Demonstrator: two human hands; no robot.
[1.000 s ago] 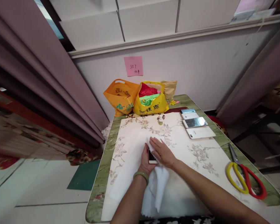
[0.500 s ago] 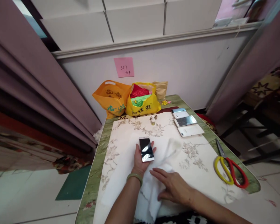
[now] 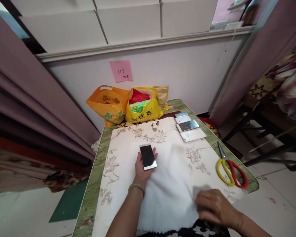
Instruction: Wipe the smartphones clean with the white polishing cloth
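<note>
A white phone with a dark screen rests face up in my left hand, fingers behind it and thumb at its left edge. A green bangle circles that wrist. My right hand, slightly blurred, has its fingers curled at the right edge of a white cloth. The cloth lies spread on the table below and right of the phone, its near edge reaching my lap.
At the right back lie several phones side by side. Scissors with yellow and red handles lie at the right edge. An orange bag, a yellow bag and a brown pouch stand at the back.
My right hand has moved right, and the cloth, bunched earlier, is now spread wider. My left hand still holds the phone. The whole view has shifted somewhat.
</note>
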